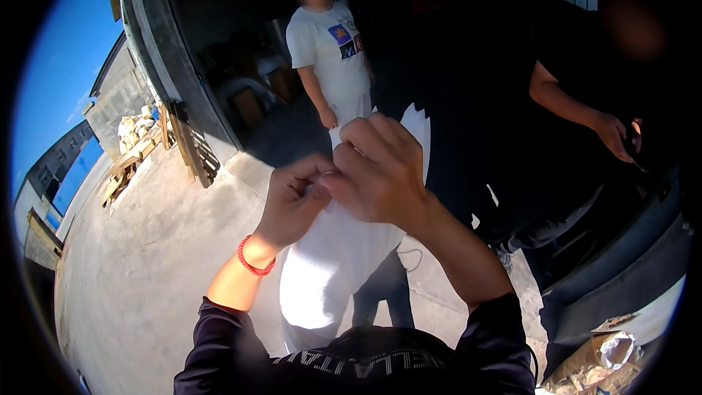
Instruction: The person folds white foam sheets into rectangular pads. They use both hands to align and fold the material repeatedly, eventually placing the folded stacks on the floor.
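My left hand and my right hand meet in front of me, both pinching the top edge of a white bag that hangs down between my forearms. The bag's upper part shows behind my right hand as a jagged white edge. A red bead bracelet circles my left wrist. Both sleeves are dark and pushed up.
A person in a white printed T-shirt stands ahead in a dark doorway. Another person in dark clothes stands at the right, hand near a dark object. Concrete ground spreads left, with wooden pallets by the wall. Crumpled brown paper lies lower right.
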Motion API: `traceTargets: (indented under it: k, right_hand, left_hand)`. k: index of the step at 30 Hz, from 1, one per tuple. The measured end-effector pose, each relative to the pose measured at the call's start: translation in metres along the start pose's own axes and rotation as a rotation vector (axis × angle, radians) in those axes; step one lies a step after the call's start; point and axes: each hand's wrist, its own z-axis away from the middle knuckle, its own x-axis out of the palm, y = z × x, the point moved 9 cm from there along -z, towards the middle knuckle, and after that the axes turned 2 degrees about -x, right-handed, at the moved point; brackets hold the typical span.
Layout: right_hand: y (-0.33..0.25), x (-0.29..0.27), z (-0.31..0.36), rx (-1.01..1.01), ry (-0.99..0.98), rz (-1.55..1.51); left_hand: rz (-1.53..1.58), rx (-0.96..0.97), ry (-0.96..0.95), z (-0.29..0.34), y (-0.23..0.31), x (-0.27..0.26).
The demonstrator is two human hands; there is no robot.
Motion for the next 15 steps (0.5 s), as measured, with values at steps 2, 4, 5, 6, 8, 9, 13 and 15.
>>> traceTargets:
  k: [2,4,5,6,8,9,13,15]
  right_hand:
    - [0.003,0.002,0.006,0.010,0.001,-0.014]
    - [0.006,0.008,0.015,0.091,-0.111,-0.010]
    - [0.007,0.009,0.016,0.102,-0.129,0.003]
    - [0.007,0.010,0.016,0.113,-0.148,0.017]
    - [0.010,0.012,0.017,0.113,-0.175,0.057]
    - [0.012,0.015,0.018,0.101,-0.185,0.084]
    - [0.014,0.029,0.028,0.092,-0.229,0.089]
    - [0.018,0.041,0.035,0.156,-0.374,-0.019]
  left_hand:
    - [0.016,-0.017,-0.049,0.002,-0.002,0.003]
    - [-0.010,-0.015,-0.094,0.003,-0.002,0.004]
    - [-0.022,-0.010,-0.120,0.003,0.000,0.005]
    - [-0.117,0.037,-0.138,0.004,0.006,0.005]
    - [-0.305,0.127,-0.176,0.004,0.018,0.009]
    - [-0.404,0.118,-0.139,0.003,0.018,0.009]
    - [-0.617,0.093,-0.062,0.002,0.012,0.009]
    - [-0.622,0.040,-0.038,0.001,0.005,0.003]
